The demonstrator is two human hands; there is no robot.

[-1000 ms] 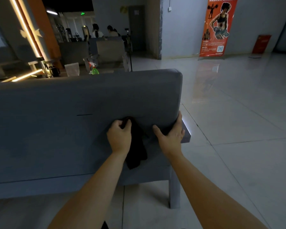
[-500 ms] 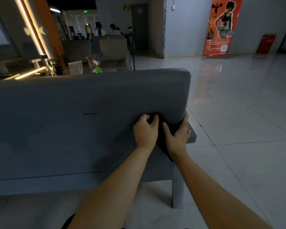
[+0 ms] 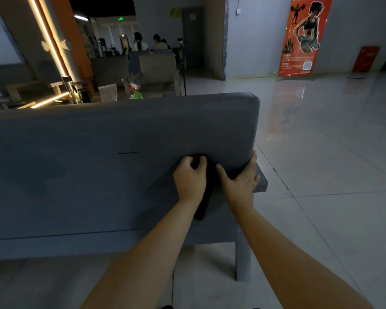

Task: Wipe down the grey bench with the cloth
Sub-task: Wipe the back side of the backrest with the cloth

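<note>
The cloth [image 3: 206, 197] looks limp and light, hanging against the bench [image 3: 120, 134] back near its right end; your left hand [image 3: 191, 179] bunches its top in curled fingers, your right hand [image 3: 241, 180] lies spread beside it — best keep it wadded
</note>
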